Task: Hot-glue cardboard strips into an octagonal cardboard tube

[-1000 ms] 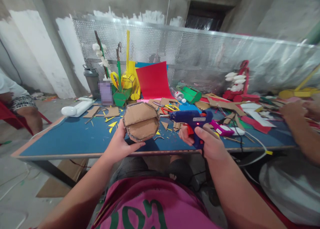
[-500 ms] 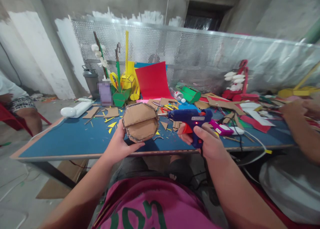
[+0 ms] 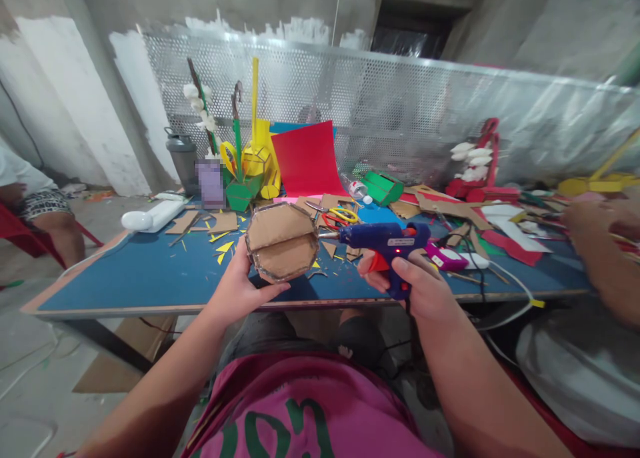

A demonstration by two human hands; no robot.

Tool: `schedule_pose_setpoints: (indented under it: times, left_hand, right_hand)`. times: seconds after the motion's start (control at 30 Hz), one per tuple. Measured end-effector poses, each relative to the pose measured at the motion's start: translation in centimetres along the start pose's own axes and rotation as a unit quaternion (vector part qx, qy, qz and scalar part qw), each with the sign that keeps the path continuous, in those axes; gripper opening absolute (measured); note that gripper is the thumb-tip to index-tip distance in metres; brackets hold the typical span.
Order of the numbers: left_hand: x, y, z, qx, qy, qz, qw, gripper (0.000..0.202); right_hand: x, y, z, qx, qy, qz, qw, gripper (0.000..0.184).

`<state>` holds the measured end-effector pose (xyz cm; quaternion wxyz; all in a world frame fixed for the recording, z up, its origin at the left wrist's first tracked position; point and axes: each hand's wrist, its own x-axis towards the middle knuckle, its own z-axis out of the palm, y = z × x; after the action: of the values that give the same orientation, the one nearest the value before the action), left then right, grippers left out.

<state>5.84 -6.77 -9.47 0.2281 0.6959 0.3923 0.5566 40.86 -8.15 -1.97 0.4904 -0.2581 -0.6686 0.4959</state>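
Observation:
My left hand (image 3: 245,285) grips an eight-sided cardboard piece (image 3: 283,241) by its lower left side, thumb along the bottom edge. A seam crosses its brown face, and its rim is dark and rough. In my right hand (image 3: 413,281) is a blue hot glue gun (image 3: 385,238) with an orange trigger and a small red light lit. Its metal nozzle points left, at the right rim of the cardboard piece; whether it touches I cannot tell. Behind them, scissors with red and yellow handles (image 3: 343,215) lie among cardboard scraps.
The blue table (image 3: 150,278) bears yellow snippets, a white lamp-like device (image 3: 153,217), a grey shaker bottle (image 3: 181,158), a green cardboard box (image 3: 383,188) and a propped red sheet (image 3: 307,158). A co-worker's arm (image 3: 600,258) reaches in at right; another person (image 3: 37,191) sits at far left.
My right hand and the glue gun have shifted slightly right. The cardboard piece stays almost still in my left hand.

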Motion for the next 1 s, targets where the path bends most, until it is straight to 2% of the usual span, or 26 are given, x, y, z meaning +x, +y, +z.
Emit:
schedule_pose_setpoints:
  times: [0.13, 0.33, 0.5, 1.0]
  left_hand:
    - [0.0, 0.1, 0.0, 0.007, 0.0, 0.005, 1.0, 0.103]
    - [0.0, 0.1, -0.1, 0.005, 0.006, 0.012, 1.0, 0.115]
    - [0.0, 0.1, -0.1, 0.0, 0.008, 0.012, 1.0, 0.111]
    - [0.0, 0.1, -0.1, 0.0, 0.0, 0.011, 1.0, 0.113]
  right_hand:
    - [0.5, -0.2, 0.3, 0.002, 0.002, -0.002, 1.0, 0.053]
    - [1.6, -0.1, 0.4, 0.014, -0.008, -0.012, 1.0, 0.051]
    - [2.0, 0.0, 0.5, 0.017, -0.008, -0.017, 1.0, 0.05]
    - [0.9, 0.4, 0.2, 0.034, -0.004, -0.016, 0.999, 0.051]
